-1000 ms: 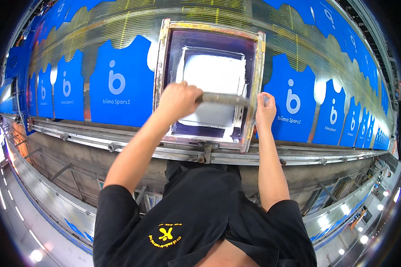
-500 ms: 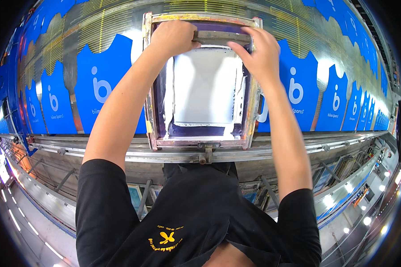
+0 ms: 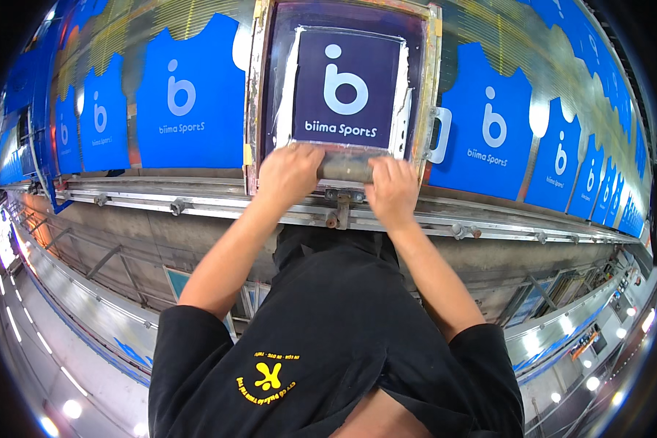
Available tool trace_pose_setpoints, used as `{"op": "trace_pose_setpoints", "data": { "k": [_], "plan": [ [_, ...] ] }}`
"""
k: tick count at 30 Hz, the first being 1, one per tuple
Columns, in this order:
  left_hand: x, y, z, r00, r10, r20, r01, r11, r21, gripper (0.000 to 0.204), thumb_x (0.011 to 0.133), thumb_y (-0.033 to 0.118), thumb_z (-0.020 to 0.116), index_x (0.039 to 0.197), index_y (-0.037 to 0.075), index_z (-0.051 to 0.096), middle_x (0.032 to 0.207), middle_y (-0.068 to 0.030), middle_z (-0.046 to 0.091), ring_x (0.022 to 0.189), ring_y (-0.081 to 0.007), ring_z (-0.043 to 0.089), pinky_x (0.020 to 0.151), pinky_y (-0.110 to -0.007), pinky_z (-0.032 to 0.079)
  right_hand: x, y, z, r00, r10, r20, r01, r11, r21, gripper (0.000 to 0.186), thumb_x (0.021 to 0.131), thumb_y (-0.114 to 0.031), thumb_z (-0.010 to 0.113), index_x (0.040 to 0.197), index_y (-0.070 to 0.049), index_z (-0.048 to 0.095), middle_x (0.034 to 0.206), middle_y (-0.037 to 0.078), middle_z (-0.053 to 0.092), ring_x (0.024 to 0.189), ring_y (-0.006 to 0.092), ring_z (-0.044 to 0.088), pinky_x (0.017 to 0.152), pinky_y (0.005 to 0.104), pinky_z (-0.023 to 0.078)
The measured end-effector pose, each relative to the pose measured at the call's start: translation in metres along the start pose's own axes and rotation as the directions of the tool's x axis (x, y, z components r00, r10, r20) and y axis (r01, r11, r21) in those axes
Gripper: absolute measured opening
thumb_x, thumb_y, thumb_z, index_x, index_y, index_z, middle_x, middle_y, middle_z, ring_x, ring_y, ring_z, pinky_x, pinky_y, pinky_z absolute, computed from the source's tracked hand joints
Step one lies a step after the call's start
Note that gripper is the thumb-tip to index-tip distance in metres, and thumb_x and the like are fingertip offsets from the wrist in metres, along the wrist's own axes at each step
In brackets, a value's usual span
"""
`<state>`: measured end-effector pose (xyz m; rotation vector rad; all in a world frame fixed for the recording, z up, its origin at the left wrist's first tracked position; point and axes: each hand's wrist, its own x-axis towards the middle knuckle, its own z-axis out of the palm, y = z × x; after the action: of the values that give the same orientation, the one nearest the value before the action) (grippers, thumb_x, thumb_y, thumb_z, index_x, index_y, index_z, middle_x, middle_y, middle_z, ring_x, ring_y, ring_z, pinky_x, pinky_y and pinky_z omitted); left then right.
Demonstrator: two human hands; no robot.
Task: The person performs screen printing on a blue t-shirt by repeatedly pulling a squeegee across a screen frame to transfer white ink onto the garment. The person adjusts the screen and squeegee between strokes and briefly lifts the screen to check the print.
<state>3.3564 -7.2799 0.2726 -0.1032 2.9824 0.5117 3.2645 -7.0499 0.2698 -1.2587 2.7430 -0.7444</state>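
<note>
A screen-printing frame (image 3: 432, 66) with worn, ink-stained edges lies in front of me. Across its near end sits a squeegee (image 3: 345, 167) with a grey-brown bar. My left hand (image 3: 292, 172) is closed around the squeegee's left part, and my right hand (image 3: 393, 187) grips its right part, fingers over the top. Beyond the squeegee, the dark mesh (image 3: 310, 80) shows a pale rounded logo and a line of lettering. White ink (image 3: 289, 87) is streaked along the left side and right side of the mesh. The squeegee's blade edge is hidden.
Blue garment panels (image 3: 160, 139) with pale logos lie in a row on both sides of the frame. A metal rail (image 3: 226, 206) runs along the table's near edge, with a bracket (image 3: 341, 208) at the frame. A white handle-like piece (image 3: 438, 135) sits right of the frame.
Both hands have drawn the squeegee from the frame's far end to its near end. The white ink layer over the middle is gone, and the dark mesh with the logo shows.
</note>
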Motion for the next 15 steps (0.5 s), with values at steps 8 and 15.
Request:
{"op": "trace_pose_setpoints", "data": {
  "k": [8, 15],
  "plan": [
    [-0.069, 0.034, -0.016, 0.996, 0.000, 0.093, 0.006, 0.998, -0.066, 0.048, 0.070, 0.008, 0.077, 0.118, 0.009, 0.073, 0.115, -0.0079, 0.075, 0.105, -0.0302, 0.073, 0.086, -0.042, 0.059, -0.046, -0.024, -0.037, 0.972, -0.055, 0.227, 0.021, 0.989, 0.149, 0.047, 0.069, -0.018, 0.088, 0.110, -0.009, 0.067, 0.101, 0.006, 0.063, 0.098, 0.0290, 0.061, 0.091, 0.0434, 0.044],
    [0.128, -0.037, -0.078, 0.938, -0.032, 0.344, 0.013, 0.998, 0.057, 0.038, 0.086, 0.056, 0.080, 0.097, 0.019, 0.078, 0.086, -0.0068, 0.077, 0.083, -0.0314, 0.077, 0.074, -0.047, 0.060, 0.120, 0.048, -0.036, 0.993, -0.088, 0.072, 0.089, 0.996, -0.006, 0.038, 0.083, -0.038, 0.086, 0.101, -0.008, 0.070, 0.091, 0.008, 0.071, 0.088, 0.0311, 0.068, 0.083, 0.0444, 0.046]
  ]
}}
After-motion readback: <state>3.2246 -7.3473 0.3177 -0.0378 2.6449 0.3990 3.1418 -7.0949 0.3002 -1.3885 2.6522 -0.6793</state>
